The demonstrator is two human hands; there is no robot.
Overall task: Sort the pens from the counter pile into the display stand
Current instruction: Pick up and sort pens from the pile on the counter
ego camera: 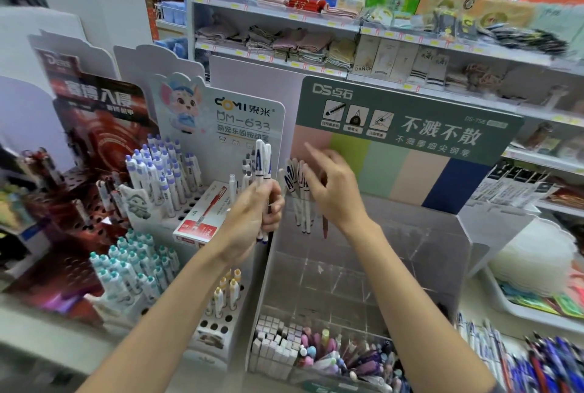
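Observation:
My left hand [256, 212] grips a bunch of white pens with dark blue caps [264, 162], held upright above the left edge of the clear acrylic display stand [420, 253]. My right hand [331, 187] hovers over the stand's back left compartment with fingers spread and relaxed, holding nothing. Just left of that hand, several matching white and blue pens [298, 193] stand in the back compartment, and a reddish pen [325, 225] stands below the hand. The stand's middle compartments look bare. A pile of blue and white pens [518, 358] lies at the lower right on the counter.
The stand's front compartments hold small boxed items [275, 342] and pastel pens [335, 354]. Left of it are white holed racks with purple-capped pens [164, 171], teal-capped pens [132, 269] and yellow-capped pens [227, 291]. A red pen box [202, 215] lies there. Shelves of goods rise behind.

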